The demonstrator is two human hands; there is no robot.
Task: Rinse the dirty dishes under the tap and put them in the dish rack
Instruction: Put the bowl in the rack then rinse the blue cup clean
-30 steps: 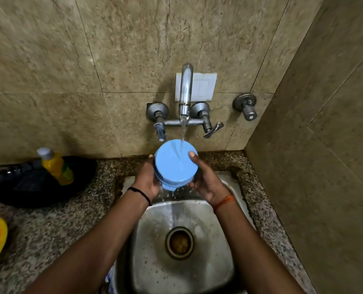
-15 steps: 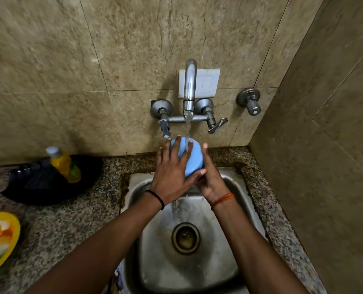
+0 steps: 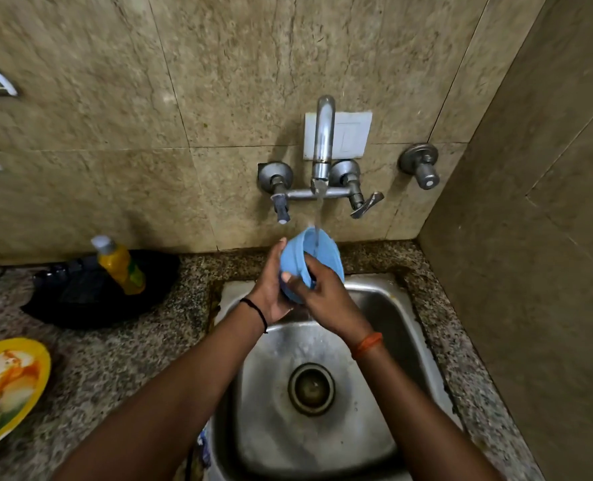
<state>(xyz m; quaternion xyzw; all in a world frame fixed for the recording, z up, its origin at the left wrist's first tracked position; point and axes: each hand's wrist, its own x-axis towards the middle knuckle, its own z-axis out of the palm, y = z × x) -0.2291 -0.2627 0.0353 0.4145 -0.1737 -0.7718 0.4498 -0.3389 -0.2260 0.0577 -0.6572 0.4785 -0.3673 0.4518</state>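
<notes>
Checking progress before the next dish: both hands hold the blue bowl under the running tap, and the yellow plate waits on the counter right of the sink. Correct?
Not quite. The head view shows the yellow plate on the counter left of the sink. The rest stands: left hand and right hand hold the blue bowl under the running tap.

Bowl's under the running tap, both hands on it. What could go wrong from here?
1. The blue bowl is wet and tilted; the left hand and right hand grip it over the steel sink, so it might slip and drop.
2. The stream from the tap hits the bowl's inside and may splash onto the granite counter.
3. No dish rack is in view, so the wet carry is likely longer.
</notes>
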